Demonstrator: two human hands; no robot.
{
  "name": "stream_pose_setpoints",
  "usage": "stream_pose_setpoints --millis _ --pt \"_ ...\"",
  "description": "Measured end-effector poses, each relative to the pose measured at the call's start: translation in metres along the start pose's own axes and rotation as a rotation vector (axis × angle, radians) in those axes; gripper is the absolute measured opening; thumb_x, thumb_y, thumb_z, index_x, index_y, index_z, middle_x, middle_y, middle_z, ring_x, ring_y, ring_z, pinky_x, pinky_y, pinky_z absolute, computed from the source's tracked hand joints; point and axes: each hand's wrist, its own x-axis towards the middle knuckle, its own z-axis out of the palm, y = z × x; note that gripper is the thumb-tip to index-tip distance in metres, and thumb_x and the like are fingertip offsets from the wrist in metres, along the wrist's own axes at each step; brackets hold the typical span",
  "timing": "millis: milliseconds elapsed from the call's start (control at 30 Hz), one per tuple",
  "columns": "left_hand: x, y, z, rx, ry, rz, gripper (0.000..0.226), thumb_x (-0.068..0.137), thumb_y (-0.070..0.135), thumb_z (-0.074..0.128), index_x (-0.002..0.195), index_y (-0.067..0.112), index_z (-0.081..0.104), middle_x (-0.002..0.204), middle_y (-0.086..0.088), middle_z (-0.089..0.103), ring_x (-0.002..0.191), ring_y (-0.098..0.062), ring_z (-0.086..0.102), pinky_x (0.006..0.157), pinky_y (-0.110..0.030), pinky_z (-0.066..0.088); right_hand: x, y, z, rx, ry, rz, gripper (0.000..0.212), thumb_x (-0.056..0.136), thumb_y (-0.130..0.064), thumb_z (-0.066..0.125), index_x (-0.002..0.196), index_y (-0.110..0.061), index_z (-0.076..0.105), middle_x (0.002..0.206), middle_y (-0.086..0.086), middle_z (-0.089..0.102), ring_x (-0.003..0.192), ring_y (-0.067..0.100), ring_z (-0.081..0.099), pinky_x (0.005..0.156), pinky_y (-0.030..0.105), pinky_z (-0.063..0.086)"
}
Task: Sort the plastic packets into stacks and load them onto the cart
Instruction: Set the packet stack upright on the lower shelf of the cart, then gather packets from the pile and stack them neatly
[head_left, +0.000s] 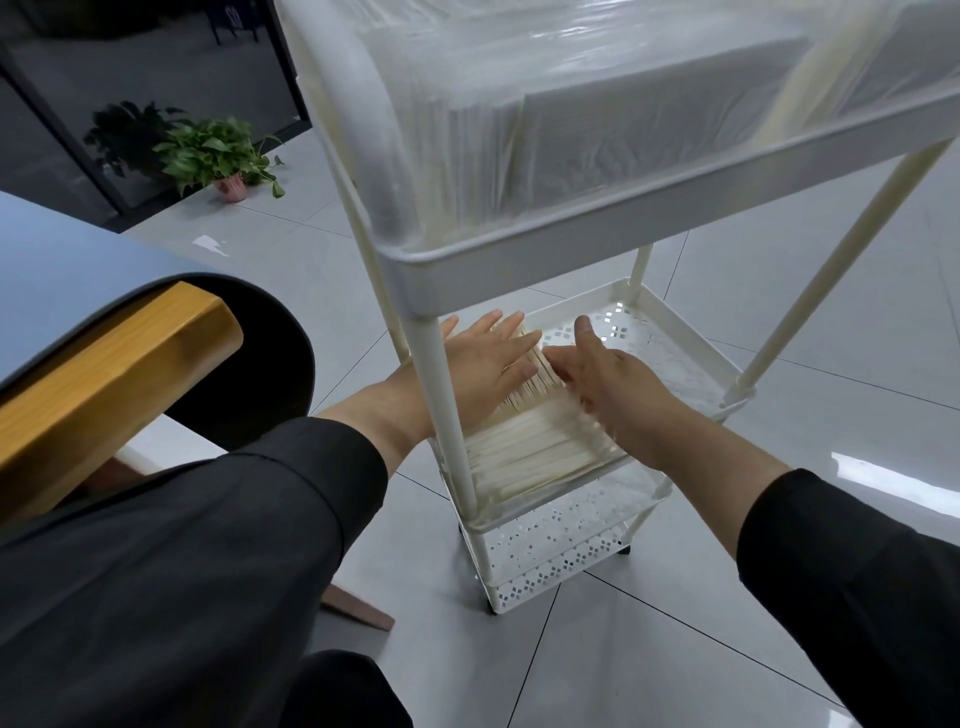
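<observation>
On the white cart's middle shelf a row of plastic packets stands on edge; the left hand lies flat on its far end, the right hand, fingers straight, presses beside it

The cart stood at twelve o'clock, packets piled in its top tray. More packets lay in the middle tray, both hands upon them. A table sat at nine o'clock, a potted plant at eleven.
</observation>
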Motion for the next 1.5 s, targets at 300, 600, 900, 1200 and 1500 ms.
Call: stream_pose_setpoints --millis 300,600,900,1200,1500 --pt "-0.002 0.000 -0.006 -0.029 0.075 -0.021 0.050 0.110 0.042 0.024 0.158 0.026 0.032 0.169 0.001 0.019 0.156 -0.014 0.010 0.126 -0.044 0.009 0.009 0.007 -0.006 0.010 0.013 -0.001 0.070 0.098 -0.069 0.029 0.136 -0.020 0.061 0.137 -0.005 0.063 0.123 0.007 0.059 0.115 0.036 0.040" --pt "-0.015 -0.003 -0.010 -0.134 0.205 -0.060 0.075 0.098 0.053 0.012 0.132 0.005 0.058 0.138 -0.015 0.056 0.131 -0.030 0.049 0.104 -0.032 0.029 0.013 0.010 -0.013 -0.032 0.080 -0.039 0.074 0.092 -0.076 0.034 0.133 -0.023 0.064 0.135 -0.010 0.064 0.127 0.006 0.056 0.116 0.044 0.037" --pt "-0.067 -0.004 -0.012 -0.439 0.286 -0.362 0.045 0.104 0.056 0.033 0.142 0.041 0.052 0.149 0.009 0.053 0.141 -0.021 0.046 0.113 -0.034 0.037 -0.042 -0.024 -0.014 -0.386 0.296 -0.379 0.054 0.105 -0.051 0.033 0.125 -0.014 0.067 0.115 -0.009 0.070 0.108 0.014 0.063 0.089 0.019 0.047" --pt "-0.217 0.032 -0.032 -0.398 0.573 -0.403 0.038 0.108 0.032 0.044 0.141 0.023 0.059 0.135 0.012 0.064 0.127 -0.002 0.053 0.099 -0.001 0.032 -0.174 -0.067 0.013 -0.346 0.260 -0.829 0.039 0.100 -0.033 0.047 0.073 -0.017 0.071 0.074 -0.014 0.067 0.072 0.007 0.066 0.064 0.018 0.048" --pt "-0.430 -0.007 -0.129 -0.129 1.100 -0.526 0.037 0.102 0.035 0.045 0.124 0.018 0.070 0.111 0.006 0.075 0.095 -0.008 0.065 0.077 -0.032 0.058 -0.281 -0.222 0.190 -0.270 -0.199 -1.184 0.023 0.095 -0.043 0.050 0.083 -0.034 0.068 0.086 -0.010 0.070 0.078 0.015 0.069 0.067 0.027 0.052"
